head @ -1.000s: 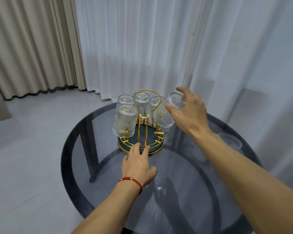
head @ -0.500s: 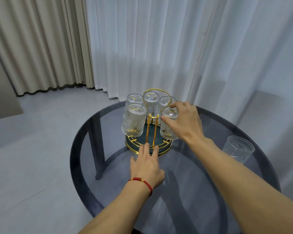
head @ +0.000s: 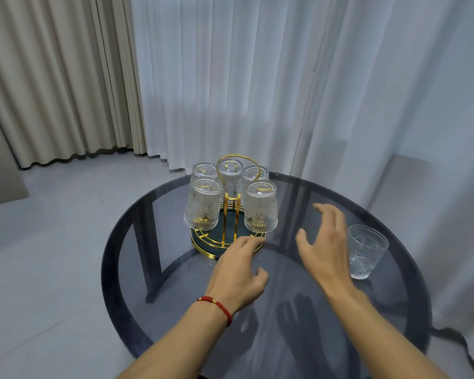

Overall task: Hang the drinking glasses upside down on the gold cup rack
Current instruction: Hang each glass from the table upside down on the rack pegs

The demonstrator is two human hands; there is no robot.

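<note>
The gold cup rack [head: 230, 214] with a dark green round base stands on the far part of the table. Several clear patterned glasses hang upside down on it, among them a front right glass [head: 260, 207] and a front left glass [head: 203, 205]. One more glass [head: 365, 251] stands upright on the table at the right. My left hand [head: 237, 272] rests with its fingertips on the near rim of the rack's base and holds nothing. My right hand [head: 324, 242] hovers open between the rack and the upright glass, fingers spread, close to that glass.
The round smoked-glass table [head: 153, 214] has a dark rim and dark legs showing through it. White sheer curtains hang right behind and to the right of the table. Beige curtains and pale floor lie to the left.
My right hand has let go of the front right glass, which now hangs on the rack, and has moved right toward the upright glass. My left hand has stayed at the rack's base.
</note>
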